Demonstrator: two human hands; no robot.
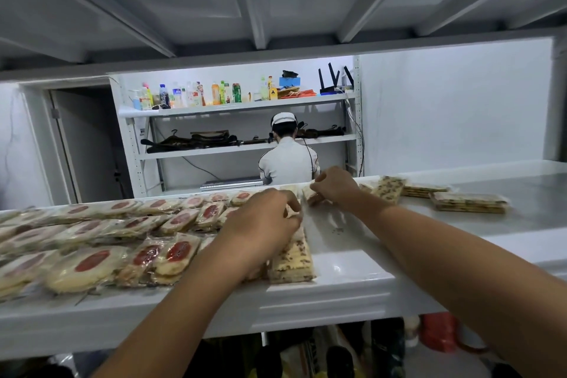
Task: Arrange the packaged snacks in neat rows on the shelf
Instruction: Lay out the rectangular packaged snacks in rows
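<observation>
Both hands reach over the white shelf (337, 294), at its middle. The left hand (264, 218) has its fingers curled down over the far end of a long cracker pack (293, 258), which lies flat with its near end close to the front edge; the fingertips pinch the wrapper there. The right hand (334, 186) is further back, near the far edge, with fingers and thumb closed round the end of a second pack (313, 198); most of that pack is hidden under the hand. Left of the cracker pack, red-centred biscuit packs (92, 264) cover the shelf in overlapping rows that run from front to back, the nearest of them touching the left wrist. To the right of the right hand, more cracker packs lie loose: one (388, 189) tilted just beside the hand, a flat pile (425, 190) behind it, and another pile (469, 202) well apart further right. Beyond the shelf, a person in white (287, 159) stands with their back turned at a rack (245, 147), whose top level carries bottles (190, 95).
</observation>
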